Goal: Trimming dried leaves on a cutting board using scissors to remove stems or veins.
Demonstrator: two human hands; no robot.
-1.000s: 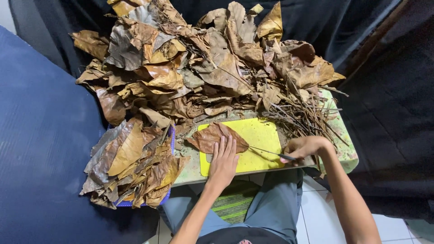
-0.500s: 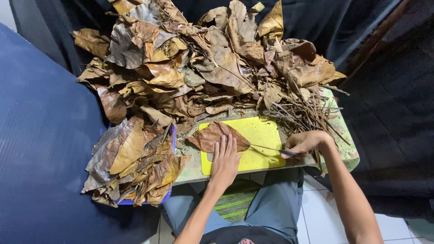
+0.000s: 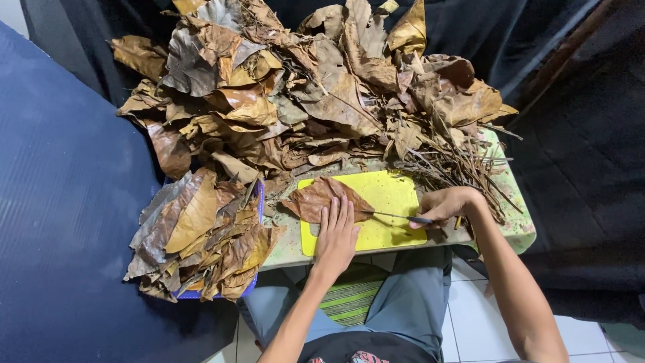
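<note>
The left hand [image 3: 337,232] lay flat with open fingers on the brown leaf [image 3: 322,199] on the yellow board [image 3: 390,195], and the right hand [image 3: 449,204], closed around a thin knife [image 3: 393,216], did best cutting slowly, well away from those fingers.

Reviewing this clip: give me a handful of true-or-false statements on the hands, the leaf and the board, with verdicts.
1. The left hand lies flat on a brown dry leaf. True.
2. That leaf rests on a red cutting board. False: the cutting board is yellow.
3. The right hand holds a thin knife. True.
4. The big leaf pile lies nearer the person than the board. False: it lies beyond the board.
5. Bare stems lie near the right hand. True.
</note>
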